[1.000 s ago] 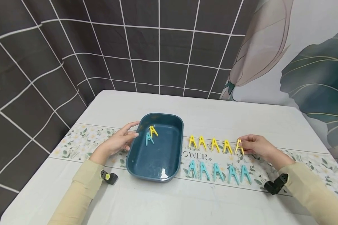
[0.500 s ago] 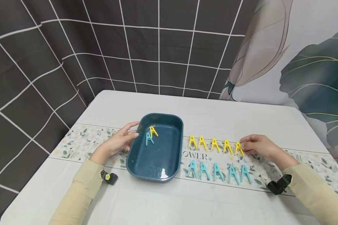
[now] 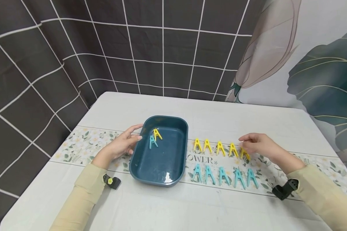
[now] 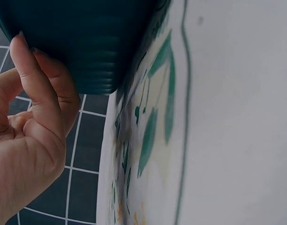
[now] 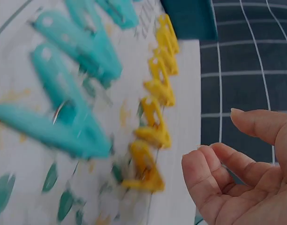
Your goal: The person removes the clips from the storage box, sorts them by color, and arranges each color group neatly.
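In the head view my left hand (image 3: 120, 146) rests at the left side of a dark blue basin (image 3: 164, 179), its fingertips against the wall. The left wrist view shows those fingers (image 4: 38, 89) fairly straight beside the basin's ribbed outer wall. In the basin lie one yellow clothespin (image 3: 157, 134) and one teal clothespin (image 3: 153, 142). My right hand (image 3: 261, 146) is raised beside the rightmost yellow clothespin (image 3: 244, 155), overlapping its top in the head view. The right wrist view shows its thumb and fingers apart, holding nothing, with that clothespin lying on the cloth.
Right of the basin, several yellow clothespins (image 3: 219, 149) form a row. A row of teal clothespins (image 3: 223, 176) lies nearer to me. Both rows are on a white tablecloth (image 3: 196, 205) with a floral band. A dark gridded curtain (image 3: 150, 48) hangs behind.
My right hand has let go of the rightmost yellow clothespin, drawn back a little, then risen and shifted left over it. That clothespin now lies at the row's end. The left hand stays put.
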The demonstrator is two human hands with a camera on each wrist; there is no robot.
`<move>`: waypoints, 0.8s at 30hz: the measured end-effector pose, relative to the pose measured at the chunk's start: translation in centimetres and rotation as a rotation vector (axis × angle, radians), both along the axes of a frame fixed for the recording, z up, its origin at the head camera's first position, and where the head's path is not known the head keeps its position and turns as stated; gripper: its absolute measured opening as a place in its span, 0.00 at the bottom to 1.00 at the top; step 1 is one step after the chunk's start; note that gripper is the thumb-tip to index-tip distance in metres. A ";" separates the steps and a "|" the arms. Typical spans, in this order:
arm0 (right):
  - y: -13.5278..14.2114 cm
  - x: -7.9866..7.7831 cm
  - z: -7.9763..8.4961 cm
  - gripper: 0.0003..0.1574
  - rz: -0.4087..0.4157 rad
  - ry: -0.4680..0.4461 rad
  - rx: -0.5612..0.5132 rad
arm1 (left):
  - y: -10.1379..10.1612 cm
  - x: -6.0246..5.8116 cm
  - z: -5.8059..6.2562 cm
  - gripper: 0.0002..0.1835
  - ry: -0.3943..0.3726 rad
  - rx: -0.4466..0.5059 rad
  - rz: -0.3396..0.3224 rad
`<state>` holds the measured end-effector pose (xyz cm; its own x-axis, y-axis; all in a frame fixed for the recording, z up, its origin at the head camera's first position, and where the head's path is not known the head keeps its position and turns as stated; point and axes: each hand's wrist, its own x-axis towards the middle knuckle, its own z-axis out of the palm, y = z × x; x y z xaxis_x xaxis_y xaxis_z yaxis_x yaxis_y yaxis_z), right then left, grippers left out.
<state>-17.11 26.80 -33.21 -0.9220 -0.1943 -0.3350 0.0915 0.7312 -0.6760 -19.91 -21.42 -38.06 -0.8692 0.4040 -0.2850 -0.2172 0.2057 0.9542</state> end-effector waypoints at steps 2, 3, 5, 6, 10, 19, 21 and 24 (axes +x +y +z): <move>-0.6 0.1 0.3 0.29 0.009 0.011 -0.017 | 0.0 0.0 0.0 0.34 0.001 0.000 -0.002; -0.9 0.0 0.5 0.29 0.018 0.014 -0.035 | 0.0 0.0 0.0 0.34 0.001 0.001 -0.004; -1.6 0.0 0.9 0.28 0.029 0.016 -0.049 | -0.1 0.0 0.0 0.34 0.000 0.004 -0.008; -2.0 -0.1 1.0 0.29 0.036 0.018 -0.054 | -0.1 0.0 0.0 0.34 -0.001 0.004 -0.008; -3.7 -0.6 1.8 0.30 0.070 0.013 -0.063 | -0.1 0.0 0.0 0.34 -0.001 0.000 -0.003; -7.8 -1.7 3.4 0.24 0.127 0.039 -0.066 | 0.0 0.0 0.0 0.34 -0.010 -0.005 0.002; -8.6 -2.1 3.8 0.22 0.138 0.057 -0.073 | 0.0 0.0 0.0 0.34 -0.008 -0.008 0.005; -9.9 -2.6 4.4 0.21 0.143 0.077 -0.084 | 0.0 0.0 0.0 0.34 -0.005 -0.010 0.001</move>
<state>-19.69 16.95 -28.80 -0.9050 -0.3499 -0.2420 -0.0637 0.6738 -0.7362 -19.94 -21.44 -38.02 -0.8683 0.4004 -0.2930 -0.2220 0.2147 0.9511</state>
